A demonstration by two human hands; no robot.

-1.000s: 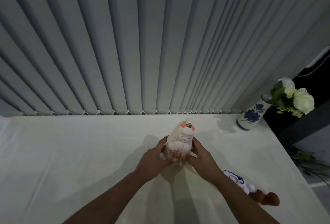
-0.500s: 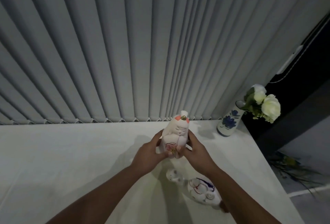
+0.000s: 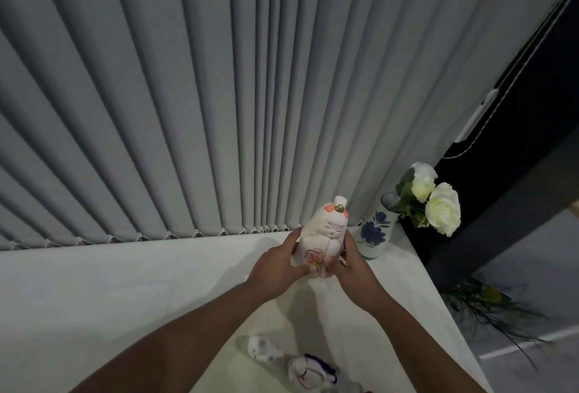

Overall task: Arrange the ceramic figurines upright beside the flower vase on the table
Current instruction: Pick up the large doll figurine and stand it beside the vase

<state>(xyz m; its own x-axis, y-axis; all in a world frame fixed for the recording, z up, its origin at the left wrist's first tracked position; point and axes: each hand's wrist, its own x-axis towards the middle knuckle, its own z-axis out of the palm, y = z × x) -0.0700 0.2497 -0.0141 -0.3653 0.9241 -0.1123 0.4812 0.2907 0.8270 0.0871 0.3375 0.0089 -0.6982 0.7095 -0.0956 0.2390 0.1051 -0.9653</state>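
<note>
A white and pink ceramic figurine (image 3: 326, 234) with a painted flower stands upright between both hands, just left of the flower vase (image 3: 376, 233). My left hand (image 3: 275, 265) grips its left side and my right hand (image 3: 352, 262) grips its right side. The vase is white with blue flowers and holds white roses (image 3: 438, 204). Whether the figurine's base touches the table (image 3: 125, 298) is hidden by my fingers. Two more figurines lie on their sides near the bottom: a small white one (image 3: 263, 349) and a white one with blue and red marks (image 3: 310, 374).
Grey vertical blinds (image 3: 219, 95) hang along the table's far edge. The table's right edge runs just past the vase, with a dark frame and floor beyond. A leafy plant (image 3: 488, 308) lies on the floor to the right.
Both hands have carried the pink figurine away from me and to the right, close beside the vase. The camera has turned, so the two lying figurines now show at the bottom.
</note>
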